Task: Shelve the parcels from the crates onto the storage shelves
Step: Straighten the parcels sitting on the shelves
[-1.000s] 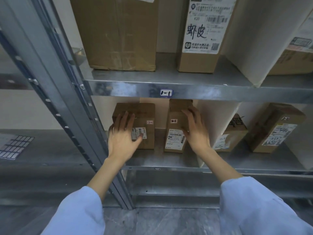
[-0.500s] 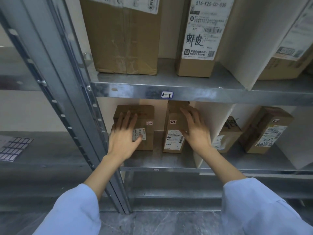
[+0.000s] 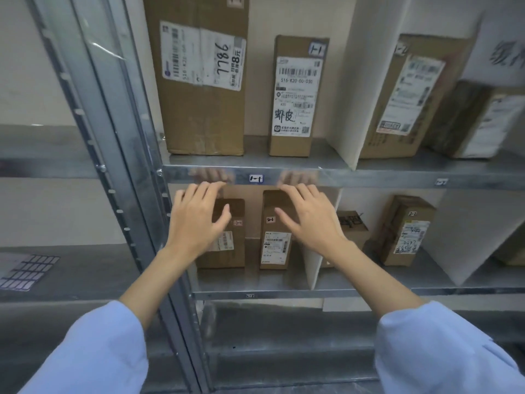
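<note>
Two small brown parcels stand side by side on the lower metal shelf (image 3: 255, 291): a squat one (image 3: 231, 251) on the left and a narrow upright one (image 3: 274, 245) to its right. My left hand (image 3: 199, 220) hovers in front of the squat parcel with fingers spread, holding nothing. In front of the narrow parcel's top, my right hand (image 3: 309, 220) is also spread and empty. Both sets of fingertips reach up near the front lip of the upper shelf (image 3: 369, 177).
The upper shelf carries a large box (image 3: 201, 81), a slim box (image 3: 298, 95) and two more past a white divider (image 3: 352, 81). Another white divider (image 3: 315, 260) bounds the lower bay, with more parcels (image 3: 403, 231) beyond. A steel upright (image 3: 119, 155) stands at left.
Both hands have come off the two lower parcels and risen toward the upper shelf's edge. The view has tilted upward, showing more of the upper shelf.
</note>
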